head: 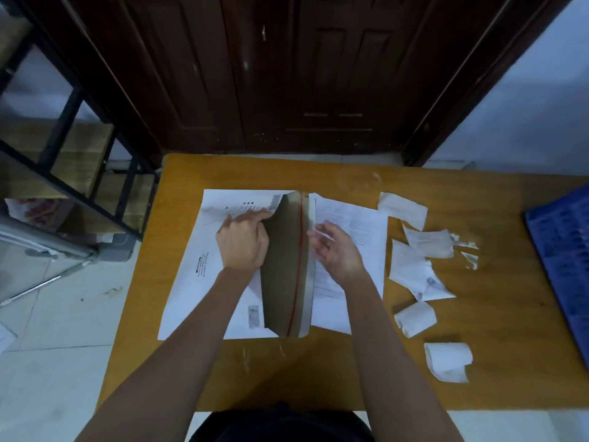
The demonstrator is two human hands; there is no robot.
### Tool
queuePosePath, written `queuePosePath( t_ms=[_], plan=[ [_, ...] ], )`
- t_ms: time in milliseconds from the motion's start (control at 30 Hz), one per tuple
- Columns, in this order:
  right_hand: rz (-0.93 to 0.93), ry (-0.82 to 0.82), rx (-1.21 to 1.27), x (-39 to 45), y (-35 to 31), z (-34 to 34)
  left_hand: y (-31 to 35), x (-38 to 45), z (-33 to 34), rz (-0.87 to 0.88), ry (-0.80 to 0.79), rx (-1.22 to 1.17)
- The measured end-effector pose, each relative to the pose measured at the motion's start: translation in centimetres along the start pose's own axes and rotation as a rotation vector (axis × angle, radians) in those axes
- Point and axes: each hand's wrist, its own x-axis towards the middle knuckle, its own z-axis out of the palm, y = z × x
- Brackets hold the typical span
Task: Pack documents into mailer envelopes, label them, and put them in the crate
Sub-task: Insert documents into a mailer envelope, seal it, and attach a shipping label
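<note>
A white mailer envelope [197, 282] lies flat on the yellow-brown table [350, 378]. Its grey-brown flap [283, 266] stands raised, with a red line and a pale band running along its length. My left hand [243, 242] rests on the envelope with fingers stretched out against the foot of the flap. My right hand [334, 250] is just right of the flap with curled fingers, and seems to pinch a thin pale strip [323, 232]. A printed document [360, 224] lies under my right hand. The blue crate [564, 250] sits at the table's right edge.
Several crumpled and torn white paper scraps [414, 269] and curled label pieces [447, 362] lie scattered between the document and the crate. A dark wooden door [287, 74] stands behind the table. A black metal rack [73, 173] with cardboard boxes is at the left.
</note>
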Motion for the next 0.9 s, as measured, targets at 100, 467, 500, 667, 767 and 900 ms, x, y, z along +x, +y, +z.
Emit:
queuePosePath(
  t_ms=[100, 467, 500, 667, 767, 900],
  plan=[
    [-0.23, 0.511, -0.223, -0.6, 1.6, -4.0, 0.0, -0.3, -0.1, 0.013, 0.001, 0.012],
    [-0.132, 0.983, -1.283, -2.2, 7.8, -8.7, 1.9, -2.7, 0.7, 0.038, -0.076, 0.028],
    [-0.13, 0.979, -1.305, -2.1, 7.7, -8.7, 1.9, -2.8, 0.7, 0.036, -0.08, 0.033],
    [-0.113, 0.972, -1.338, -2.2, 7.4, -9.3, 2.0, -3.2, 0.7, 0.062, -0.088, 0.052],
    [-0.1, 0.947, -1.322, -2.3, 7.1, -9.2, 2.1, -3.2, 0.7, 0.06, -0.099, 0.055],
    [-0.16, 0.927, -1.288, -2.3, 6.8, -9.1, 2.0, -3.1, 0.6, 0.07, -0.069, 0.066]
  ],
)
